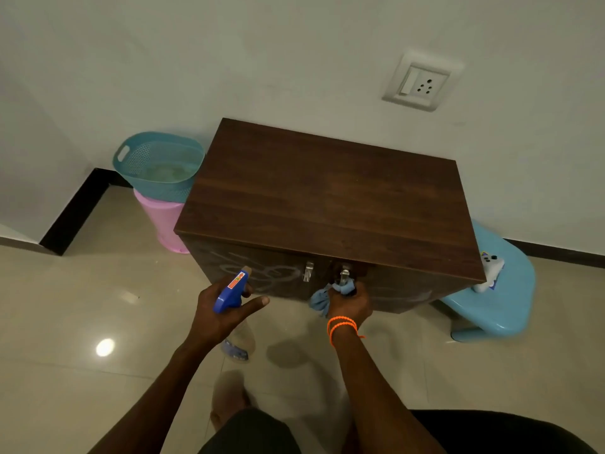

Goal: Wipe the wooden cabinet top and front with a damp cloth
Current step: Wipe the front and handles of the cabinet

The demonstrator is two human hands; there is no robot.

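A dark wooden cabinet (324, 204) stands against the wall, its top bare. Its front shows whitish smears on the left door and two metal handles (308, 271). My left hand (222, 309) grips a spray bottle with a blue trigger head (230, 291); the nozzle points at the left door and the clear body hangs below the hand. My right hand (348, 304) holds a bunched light blue cloth (324, 298) against the right door handle. An orange band sits on the right wrist.
A teal basket (154, 162) rests on a pink bin (163, 221) left of the cabinet. A light blue plastic stool (491, 299) with a small white object stands at the right. A wall socket (422, 83) is above. Glossy tiled floor lies around my foot (227, 398).
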